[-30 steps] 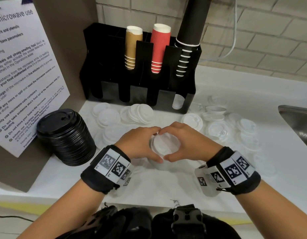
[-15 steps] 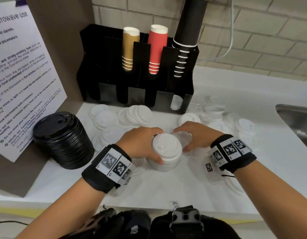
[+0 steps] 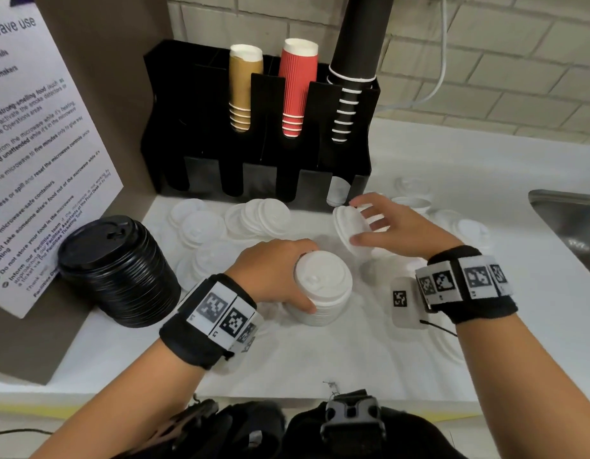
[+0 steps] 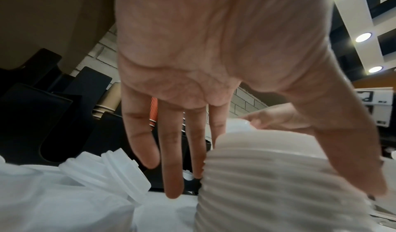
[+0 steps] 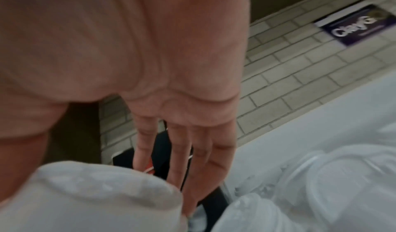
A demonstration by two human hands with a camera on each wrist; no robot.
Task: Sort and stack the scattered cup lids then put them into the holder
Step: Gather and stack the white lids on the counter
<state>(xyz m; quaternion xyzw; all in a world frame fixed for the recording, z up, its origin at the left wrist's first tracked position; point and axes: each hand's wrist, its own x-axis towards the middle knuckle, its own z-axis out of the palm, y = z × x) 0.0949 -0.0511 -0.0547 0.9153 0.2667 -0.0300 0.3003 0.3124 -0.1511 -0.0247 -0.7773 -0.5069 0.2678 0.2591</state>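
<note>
Head view showed the left hand [image 3: 273,270] with fingers clasped round the ribbed white lid stack [image 3: 322,289]; right of that stack, the right hand's [image 3: 396,230] thumb and fingers pinched a tilted white lid [image 3: 348,226].

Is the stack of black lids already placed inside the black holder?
No, the stack of black lids stands on the counter, to the front left of the black holder, next to the printed sign.
</note>
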